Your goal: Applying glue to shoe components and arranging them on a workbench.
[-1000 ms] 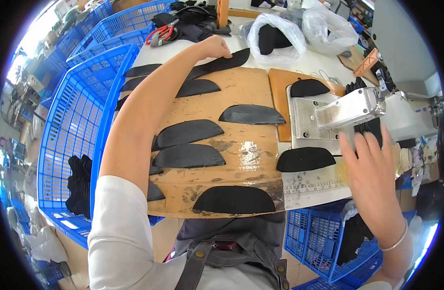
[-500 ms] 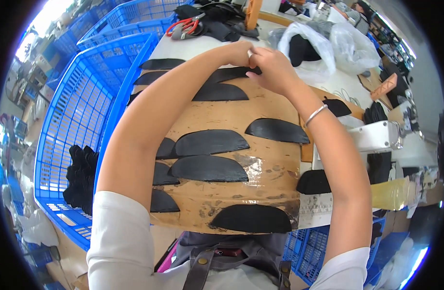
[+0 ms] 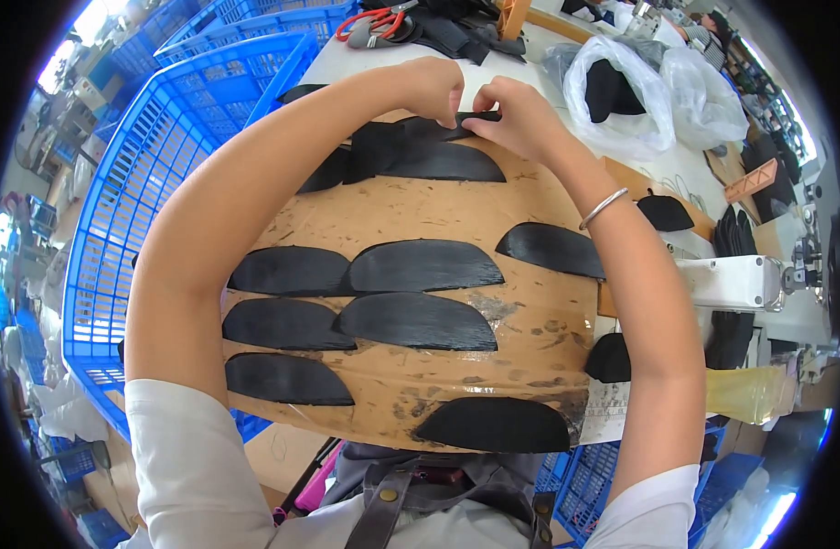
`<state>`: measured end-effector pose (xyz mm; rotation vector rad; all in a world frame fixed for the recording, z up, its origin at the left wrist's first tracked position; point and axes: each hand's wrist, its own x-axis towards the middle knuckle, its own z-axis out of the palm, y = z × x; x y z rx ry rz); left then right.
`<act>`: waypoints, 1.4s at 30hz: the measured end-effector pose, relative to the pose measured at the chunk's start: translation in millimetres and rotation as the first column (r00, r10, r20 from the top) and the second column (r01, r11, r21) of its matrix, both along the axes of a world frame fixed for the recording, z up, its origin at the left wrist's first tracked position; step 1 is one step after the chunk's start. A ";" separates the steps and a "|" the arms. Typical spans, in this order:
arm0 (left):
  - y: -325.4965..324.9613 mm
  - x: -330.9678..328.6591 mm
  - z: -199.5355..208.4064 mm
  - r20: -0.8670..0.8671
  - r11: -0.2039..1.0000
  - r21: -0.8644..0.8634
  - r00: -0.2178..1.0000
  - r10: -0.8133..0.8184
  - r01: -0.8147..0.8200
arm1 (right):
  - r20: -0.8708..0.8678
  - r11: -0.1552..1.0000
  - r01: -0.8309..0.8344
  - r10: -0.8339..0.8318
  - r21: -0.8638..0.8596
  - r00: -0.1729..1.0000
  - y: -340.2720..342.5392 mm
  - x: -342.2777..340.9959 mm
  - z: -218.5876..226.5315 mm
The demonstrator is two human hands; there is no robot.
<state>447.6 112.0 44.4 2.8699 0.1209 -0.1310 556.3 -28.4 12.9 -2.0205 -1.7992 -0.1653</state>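
Observation:
Several black half-moon pieces (image 3: 426,265) lie in rows on a brown cardboard sheet (image 3: 420,210), some overlapping. At the sheet's far edge, my right hand (image 3: 518,117) pinches the right end of a black piece (image 3: 438,130) between thumb and fingers. My left hand (image 3: 435,87) is curled closed just left of it, its fingertips down at the same piece. Whatever sits inside the left fingers is hidden. Under and beside this piece are a darker matte black piece (image 3: 376,151) and a glossy half-moon piece (image 3: 447,163).
Left of the board stands a blue plastic basket (image 3: 132,220). Red-handled scissors (image 3: 374,26) lie at the back by black scraps. Clear plastic bags (image 3: 621,101) with black material sit at the back right. A white machine arm (image 3: 731,282) is at the right.
My hands have parted; the left moved left and the right stays on the piece's end. The view has shifted, and my left forearm uncovers more of the left-hand black pieces.

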 end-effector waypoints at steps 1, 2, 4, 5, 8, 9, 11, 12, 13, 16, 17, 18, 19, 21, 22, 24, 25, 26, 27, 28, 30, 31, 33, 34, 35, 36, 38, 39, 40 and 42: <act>0.0 -0.3 -0.4 -0.007 0.999 0.000 0.999 0.032 -0.032 | -0.005 0.999 0.013 -0.014 -0.034 1.000 2.9 0.7 -0.5; 0.5 -0.8 0.0 -0.010 0.999 0.000 0.999 0.034 -0.034 | -0.008 0.997 0.028 -0.028 -0.067 1.000 4.9 1.3 -0.7; 1.2 -1.3 -0.3 -0.008 1.000 0.001 1.000 0.030 -0.030 | -0.012 0.998 0.027 -0.028 -0.065 1.000 6.8 1.4 -1.5; 1.6 -1.3 -0.9 -0.009 1.000 -0.001 1.000 0.030 -0.030 | -0.012 0.998 0.028 -0.029 -0.062 0.999 7.2 1.2 -1.6; 2.0 -1.3 -3.0 0.004 1.000 0.003 1.000 0.029 -0.029 | -0.021 0.997 0.060 -0.061 -0.049 0.998 5.6 0.9 -0.9; 2.2 -1.4 -3.4 0.021 1.000 0.003 1.000 0.014 -0.015 | -0.020 0.997 0.060 -0.061 -0.051 0.998 5.3 0.4 -0.8; -1.4 -2.2 -1.9 0.040 1.000 0.001 0.999 -0.002 0.002 | 0.110 0.992 0.098 -0.106 0.081 0.988 2.6 2.8 -2.2; -3.4 -2.0 -0.9 0.025 1.000 -0.005 1.000 0.015 -0.015 | 0.112 0.992 0.100 -0.108 0.080 0.988 0.5 4.9 -1.6; -3.9 -3.0 -1.2 0.006 0.999 -0.010 0.999 0.036 -0.036 | 0.052 0.962 0.259 -0.264 0.085 0.963 -0.9 4.3 0.4; -3.0 -3.8 -8.0 0.092 0.998 0.002 0.994 0.060 -0.060 | -0.085 0.854 0.515 -0.509 0.077 0.857 -6.9 9.2 9.9; -3.1 -3.7 -7.9 0.094 0.998 0.001 0.994 0.059 -0.060 | -0.162 0.789 0.611 -0.595 0.066 0.787 -9.7 13.2 12.8; -3.3 -3.4 -7.8 0.074 0.998 -0.011 0.996 0.054 -0.054 | -0.161 0.789 0.610 -0.595 0.067 0.787 -11.9 16.8 15.1; -4.6 -2.7 -7.8 0.054 0.999 -0.024 0.997 0.048 -0.047 | -0.199 0.761 0.644 -0.621 0.077 0.758 -14.4 23.5 15.8; -9.6 2.7 -5.8 0.039 0.998 -0.006 0.997 0.064 -0.063 | -0.283 0.744 0.667 -0.635 0.026 0.719 -23.1 44.1 19.1; -11.2 2.4 -3.9 0.013 0.996 0.017 0.996 0.092 -0.093 | -0.283 0.743 0.668 -0.635 0.028 0.719 -25.1 47.4 19.1; -15.0 0.8 -1.4 -0.008 0.992 0.046 0.993 0.121 -0.121 | -0.383 0.772 0.635 -0.591 -0.013 0.710 -29.4 54.2 19.0; -16.0 -0.6 -0.3 -0.029 0.986 0.075 0.988 0.154 -0.152 | -0.385 0.772 0.635 -0.589 -0.011 0.710 -31.6 58.3 21.4; -14.3 0.2 -1.8 -0.028 0.985 0.078 0.988 0.154 -0.151 | -0.416 0.715 0.693 -0.605 0.090 0.679 -34.6 63.6 25.3; -11.9 1.4 -4.2 -0.009 0.982 0.109 0.988 0.155 -0.153 | -0.449 0.644 0.742 -0.616 0.187 0.647 -38.5 69.6 30.1; -12.5 7.0 -5.0 0.016 0.980 0.136 0.990 0.143 -0.144 | -0.453 0.603 0.746 -0.602 0.282 0.658 -47.9 92.7 34.9; -5.2 2.0 -10.1 0.037 0.979 0.135 0.988 0.151 -0.155 | -0.604 0.649 0.648 -0.347 0.398 0.718 -53.4 85.5 55.1; -5.5 2.6 -10.4 0.076 0.980 0.129 0.986 0.146 -0.155 | -0.459 0.755 0.519 -0.325 0.401 0.827 -63.3 88.2 67.7; -9.0 2.2 -8.3 0.084 0.984 0.133 0.990 0.112 -0.122 | -0.308 0.846 0.384 -0.278 0.371 0.910 -80.1 89.3 91.7; -10.2 0.0 -6.7 0.092 0.985 0.142 0.992 0.084 -0.097 | -0.219 0.910 0.334 -0.284 0.245 0.934 -87.3 83.2 105.6; -10.5 0.0 -8.1 0.089 0.986 0.140 0.993 0.082 -0.094 | -0.131 0.951 0.291 -0.277 0.106 0.952 -93.6 80.4 117.6; -10.6 0.0 -9.4 0.121 0.988 0.121 0.990 0.079 -0.093 | -0.133 0.950 0.294 -0.280 0.102 0.951 -97.5 77.7 129.2; -10.8 -0.2 -11.0 0.151 0.991 0.100 0.986 0.072 -0.087 | 0.083 0.954 0.283 -0.275 -0.102 0.958 -103.0 65.0 153.0; -10.2 -0.7 -12.4 0.157 0.994 0.085 0.986 0.057 -0.071 | 0.194 0.945 0.316 -0.295 -0.087 0.936 -106.7 51.5 157.7; -11.1 -0.2 -11.6 0.170 0.996 0.071 0.985 0.037 -0.050 | 0.196 0.942 0.323 -0.301 -0.087 0.933 -108.0 40.3 169.9; -10.7 -0.5 -11.7 0.170 0.997 0.070 0.985 0.028 -0.040 | 0.543 0.916 0.318 -0.141 -0.246 0.828 -107.7 27.2 186.4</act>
